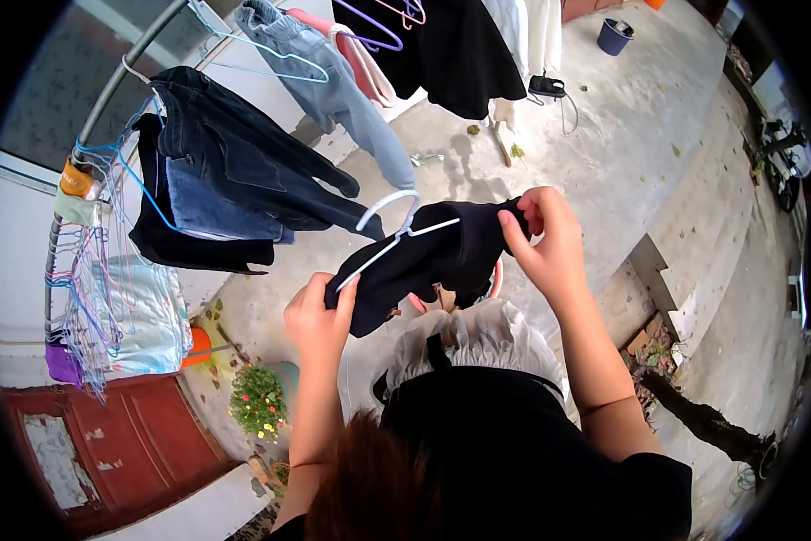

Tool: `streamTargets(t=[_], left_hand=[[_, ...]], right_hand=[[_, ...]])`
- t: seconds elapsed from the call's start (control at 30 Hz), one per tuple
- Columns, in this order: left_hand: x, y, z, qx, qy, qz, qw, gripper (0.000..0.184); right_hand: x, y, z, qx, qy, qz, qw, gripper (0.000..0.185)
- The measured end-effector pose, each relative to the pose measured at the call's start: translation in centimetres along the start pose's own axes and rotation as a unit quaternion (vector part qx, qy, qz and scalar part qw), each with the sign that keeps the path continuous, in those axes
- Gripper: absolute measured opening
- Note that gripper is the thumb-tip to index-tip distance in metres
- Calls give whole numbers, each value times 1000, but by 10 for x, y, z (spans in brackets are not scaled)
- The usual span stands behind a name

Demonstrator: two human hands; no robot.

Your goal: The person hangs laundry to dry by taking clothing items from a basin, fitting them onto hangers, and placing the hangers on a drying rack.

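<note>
A black garment is stretched between my two hands in front of my waist. Its left end, together with one arm of a white hanger, is held in my left hand, thumb along the cloth. My right hand pinches the garment's right end between thumb and fingers. The hanger's hook points up, and its right arm lies over the dark cloth, partly hidden by it. The garment's lower edge hangs near a pinkish rim that is mostly covered.
Dark jeans, light blue jeans and black clothes hang from a metal rail at the upper left. Many empty hangers cluster at left. A flower pot, orange bucket and dark bucket stand on the ground.
</note>
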State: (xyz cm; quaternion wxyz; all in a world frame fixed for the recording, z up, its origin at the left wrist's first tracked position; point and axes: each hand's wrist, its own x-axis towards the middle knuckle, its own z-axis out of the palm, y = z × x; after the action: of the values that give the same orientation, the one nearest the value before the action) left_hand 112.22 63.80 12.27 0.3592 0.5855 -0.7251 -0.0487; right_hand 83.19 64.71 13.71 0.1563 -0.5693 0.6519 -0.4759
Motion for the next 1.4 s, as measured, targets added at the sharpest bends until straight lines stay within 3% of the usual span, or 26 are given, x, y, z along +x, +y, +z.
streamTargets(t=[0.07, 0.17, 0.3, 0.4, 0.43, 0.53, 0.63, 0.73, 0.83, 0.9, 0.97, 1.1, 1.2, 1.3, 1.37, 1.4], left_hand=[[-4, 10, 9, 33, -2, 45, 998, 26], [-11, 11, 20, 60, 0, 67, 996, 27], [-15, 7, 21, 79, -4, 61, 995, 27], [-18, -1, 22, 98, -3, 40, 994, 27], [-18, -4, 21, 98, -10, 28, 995, 26], [-21, -11, 17, 90, -10, 8, 996, 26], [-23, -13, 14, 71, -8, -3, 997, 25], [-25, -13, 13, 57, -5, -1, 998, 25], [-25, -9, 13, 47, -8, 4, 999, 24], [-25, -6, 13, 43, -9, 14, 999, 23], [-23, -3, 13, 41, -9, 30, 999, 23], [-23, -2, 12, 41, -6, 52, 998, 25], [-22, -9, 12, 34, 17, 82, 996, 27], [-21, -7, 11, 24, 14, 97, 995, 28], [-23, -6, 11, 20, 11, 105, 994, 28], [-22, -5, 10, 22, 8, 103, 994, 28]], right_hand=[[-7, -21, 14, -35, -78, 12, 996, 36], [-12, 2, 34, -141, -139, -17, 980, 35], [-14, 28, 42, -85, -143, -6, 986, 19], [-1, 38, 33, 88, -216, 155, 960, 18], [3, 42, 29, 189, -223, 243, 925, 23], [7, 52, 22, 500, -205, 346, 767, 22], [8, 48, 23, 584, -203, 378, 689, 22], [4, 46, 22, 544, -156, 379, 732, 20], [7, 48, 21, 318, -167, 248, 900, 13], [8, 38, 13, 168, -233, 205, 936, 15], [8, 34, 11, 51, -256, 155, 953, 21], [11, 47, 14, 339, -241, 305, 857, 19], [14, 44, 13, 356, -181, 322, 858, 18], [15, 48, 8, 90, -253, 219, 938, 15], [17, 38, 5, -98, -282, 154, 942, 24], [13, 40, 6, -163, -240, 74, 954, 24]])
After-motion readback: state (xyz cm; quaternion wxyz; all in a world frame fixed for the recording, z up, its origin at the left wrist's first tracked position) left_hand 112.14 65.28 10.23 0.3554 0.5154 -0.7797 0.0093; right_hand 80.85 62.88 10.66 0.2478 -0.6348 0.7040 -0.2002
